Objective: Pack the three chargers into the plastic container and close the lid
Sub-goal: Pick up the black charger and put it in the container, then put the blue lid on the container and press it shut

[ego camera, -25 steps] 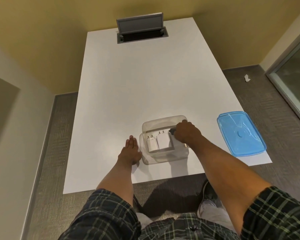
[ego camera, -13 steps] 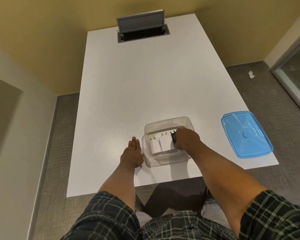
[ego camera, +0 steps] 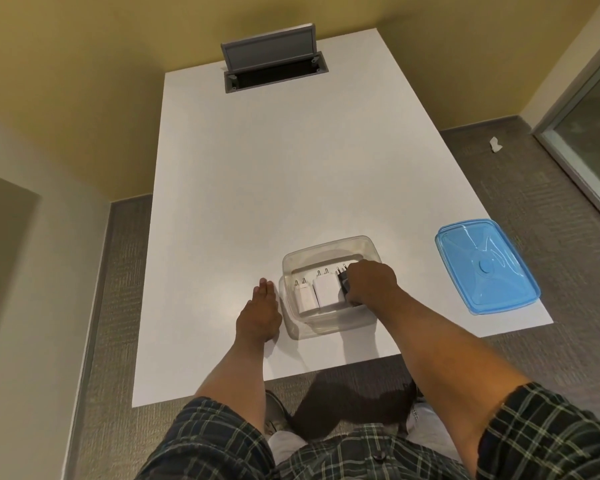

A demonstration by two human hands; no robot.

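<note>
A clear plastic container (ego camera: 321, 252) stands near the front edge of the white table (ego camera: 291, 174). Two white chargers lie inside it side by side, a small one (ego camera: 305, 297) on the left and a larger one (ego camera: 327, 290) beside it, prongs pointing away from me. My right hand (ego camera: 371, 284) reaches into the container's right part and grips a black charger (ego camera: 343, 279), mostly hidden under my fingers. My left hand (ego camera: 260, 311) lies flat on the table, fingers together, against the container's left wall. The blue lid (ego camera: 484, 265) rests on the table at the right.
A grey cable box (ego camera: 274, 64) with its flap raised is set into the table's far end. Yellow walls close in behind and to the left. Grey carpet surrounds the table, with a glass door at the right.
My right hand has sunk lower into the container with the black charger, beside the larger white charger. My left hand stays flat by the container's left wall.
</note>
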